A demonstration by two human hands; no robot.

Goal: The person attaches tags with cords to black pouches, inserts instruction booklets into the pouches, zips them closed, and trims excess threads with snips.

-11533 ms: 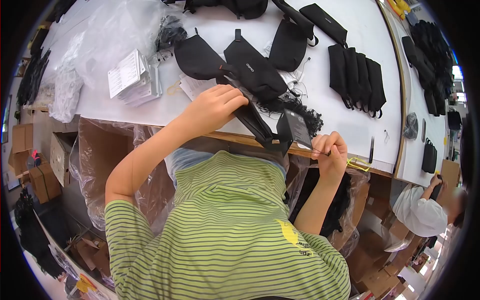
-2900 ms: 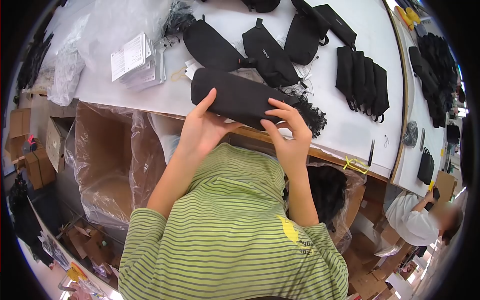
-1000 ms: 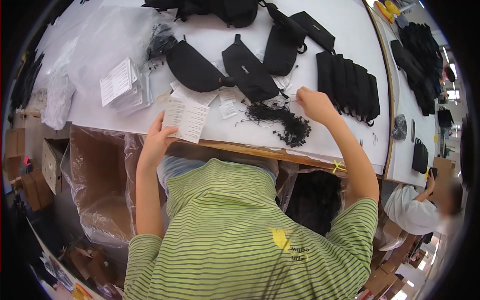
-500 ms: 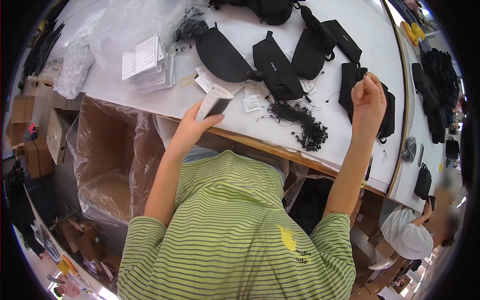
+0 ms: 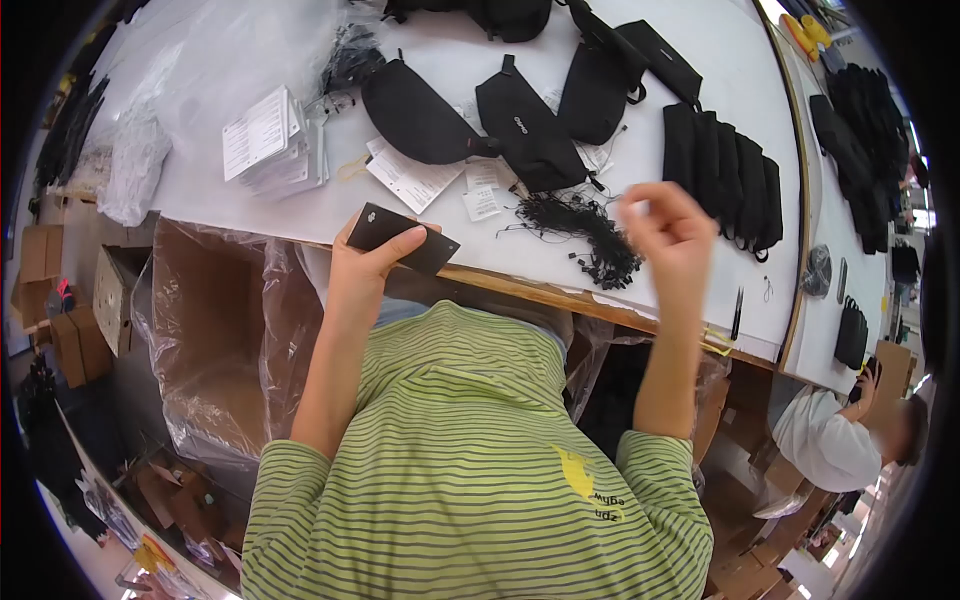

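Observation:
In my left hand (image 5: 365, 255) is a black card (image 5: 400, 237) with a small white mark, pinched under the thumb above the table's front edge. My right hand (image 5: 672, 225) is raised over the table and smeared by motion; whether it holds anything cannot be made out. Just left of it lies a tangle of black strings (image 5: 585, 232). Behind are a black pouch with a white logo (image 5: 525, 125) and a rounded black pouch (image 5: 415, 110). White paper tags (image 5: 412, 175) lie partly under the pouches.
A stack of white cards (image 5: 268, 145) and clear plastic bags (image 5: 235, 50) are on the left. A row of black pouches (image 5: 720, 175) lies on the right. Black tweezers (image 5: 738, 312) rest near the front edge. A plastic-lined carton (image 5: 210, 340) stands below; a person in white (image 5: 825, 440) is at the far right.
The white folded tag in my left hand has been turned, and its black face now shows. My right hand has moved left and down from over the pouch row toward the strings.

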